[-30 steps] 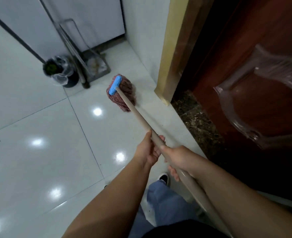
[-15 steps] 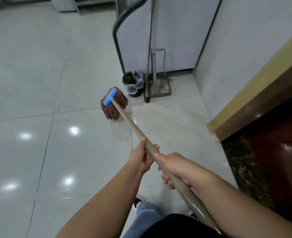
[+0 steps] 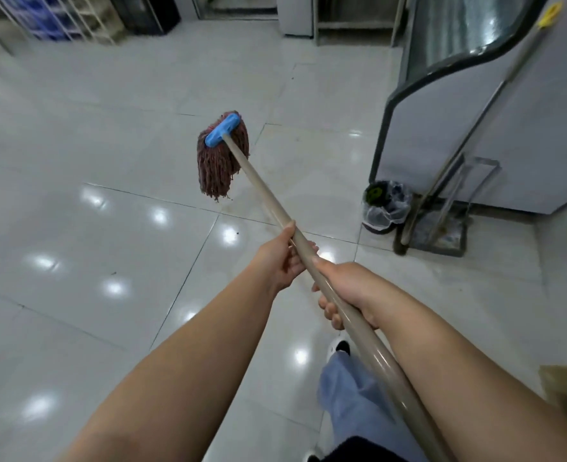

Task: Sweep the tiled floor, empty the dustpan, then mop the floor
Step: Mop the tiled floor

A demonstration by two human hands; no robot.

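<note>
Gripping the mop handle (image 3: 262,198) with both hands, I am holding the reddish mop head (image 3: 220,161) up over the glossy tiled floor (image 3: 75,248), its strands hanging loose under the blue clamp. My left hand (image 3: 280,258) is curling around the pole farther up; my right hand (image 3: 348,291) is wrapping it just behind. Off to the right, a lined bin (image 3: 387,206) is sitting beside the dustpan (image 3: 442,235) against a grey cabinet (image 3: 495,135).

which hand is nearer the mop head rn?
Left. The left hand grips the handle further up, closer to the mop head. The right hand grips just behind it, lower on the handle, nearer the body.
</note>
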